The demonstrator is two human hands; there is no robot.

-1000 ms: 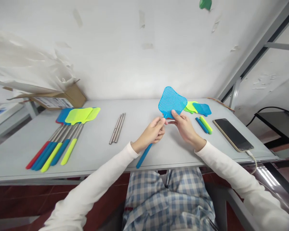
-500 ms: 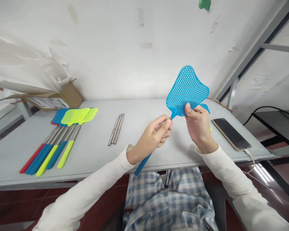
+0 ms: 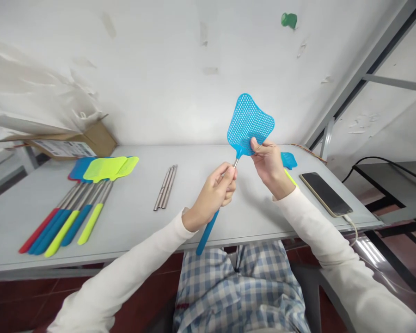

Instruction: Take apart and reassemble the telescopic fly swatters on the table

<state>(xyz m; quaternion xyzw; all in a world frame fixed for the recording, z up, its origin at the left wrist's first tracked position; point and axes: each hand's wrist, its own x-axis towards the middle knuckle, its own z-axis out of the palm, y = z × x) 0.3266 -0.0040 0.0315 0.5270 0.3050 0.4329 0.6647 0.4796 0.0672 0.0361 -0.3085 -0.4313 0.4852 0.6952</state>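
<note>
A blue fly swatter [image 3: 248,119] is held up over the table, its mesh head tilted toward the wall. My left hand [image 3: 215,187] is closed around its metal rod, just below the neck of the head. Beneath that hand the blue handle [image 3: 207,233] sticks out past the table's front edge. My right hand [image 3: 268,164] pinches the lower right of the mesh head, thumb on the near face. A short length of bare rod shows between the head and my left fingers.
Several finished-looking fly swatters [image 3: 79,203] in red, blue and yellow-green lie at the left. Loose metal rods [image 3: 165,187] rest mid-table. Another blue swatter head [image 3: 289,160] and a yellow-green piece [image 3: 290,177] lie behind my right hand. A phone [image 3: 326,194] with a cable is at the right; a cardboard box [image 3: 97,138] stands back left.
The swatter's head and both hands have shifted left in view. More metal rod shows between the head and my left hand. The camera view has turned slightly.
</note>
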